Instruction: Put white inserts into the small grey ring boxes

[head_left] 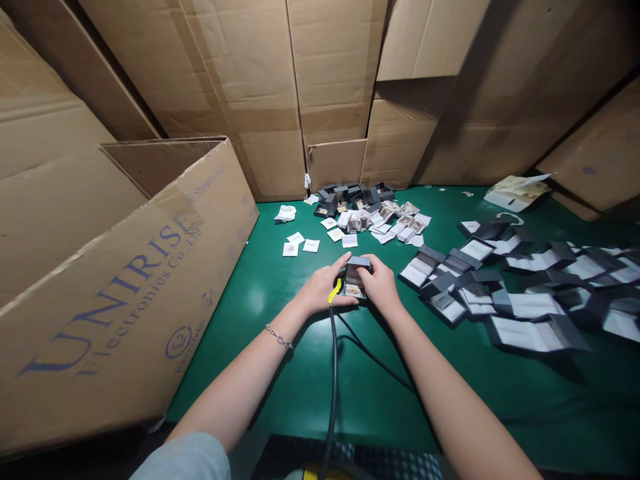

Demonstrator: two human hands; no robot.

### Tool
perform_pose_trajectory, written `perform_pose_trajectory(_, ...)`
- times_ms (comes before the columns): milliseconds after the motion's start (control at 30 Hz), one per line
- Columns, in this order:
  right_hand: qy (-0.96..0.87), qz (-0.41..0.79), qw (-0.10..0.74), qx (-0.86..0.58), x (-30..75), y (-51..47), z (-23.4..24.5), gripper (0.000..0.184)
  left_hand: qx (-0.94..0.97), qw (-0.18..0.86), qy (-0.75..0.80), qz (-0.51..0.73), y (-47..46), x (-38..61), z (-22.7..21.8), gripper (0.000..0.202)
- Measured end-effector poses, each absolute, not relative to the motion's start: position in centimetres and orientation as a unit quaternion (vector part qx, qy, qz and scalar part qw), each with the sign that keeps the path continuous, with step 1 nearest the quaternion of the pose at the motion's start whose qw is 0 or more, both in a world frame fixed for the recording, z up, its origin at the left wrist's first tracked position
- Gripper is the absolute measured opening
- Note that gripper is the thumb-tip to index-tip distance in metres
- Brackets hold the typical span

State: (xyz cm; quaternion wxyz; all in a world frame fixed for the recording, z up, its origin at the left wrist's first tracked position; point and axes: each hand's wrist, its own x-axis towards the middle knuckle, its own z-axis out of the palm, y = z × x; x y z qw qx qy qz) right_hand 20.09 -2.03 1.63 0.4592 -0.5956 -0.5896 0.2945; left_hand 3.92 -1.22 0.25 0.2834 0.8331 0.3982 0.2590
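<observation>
Between my two hands is a small dark grey box (356, 273) with its lid up and something small and light-coloured inside. My left hand (323, 288) grips it from the left, thumb along the near edge. From the right, my right hand (381, 283) holds the box, with its fingers reaching over the opening. A black cable (333, 373) with a yellow tag (335, 291) runs up to the left hand; whether the hand touches it I cannot tell. Beyond the hands lie small white cards (311, 246) and a heap of folded pale inserts (403, 223).
Many open dark boxes with white linings (480, 300) spread over the right side of the green table (290, 360). More small dark boxes (355, 197) are piled at the back. A large cardboard carton (150, 280) stands at left, and cardboard walls (250, 87) close off the rear.
</observation>
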Motion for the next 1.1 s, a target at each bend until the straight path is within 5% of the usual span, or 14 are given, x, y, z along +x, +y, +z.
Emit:
perform_pose_trajectory(467,-0.604,0.268,0.459,-0.594,20.3,-1.6,1.2,0.018,0.819,0.311,0.403,0.266,-1.4,4.1,0.5,0.103)
perform_pose_trajectory(867,-0.58,0.31,0.454,-0.601,20.3,-1.4,1.2,0.034,0.778,0.343,0.425,0.31,-0.9,4.3,0.0,0.101)
perform_pose_trajectory(1100,-0.641,0.199,0.415,-0.615,22.0,-0.6,0.2,0.041,0.705,0.335,0.488,0.391,-0.3,4.4,-0.4,0.098)
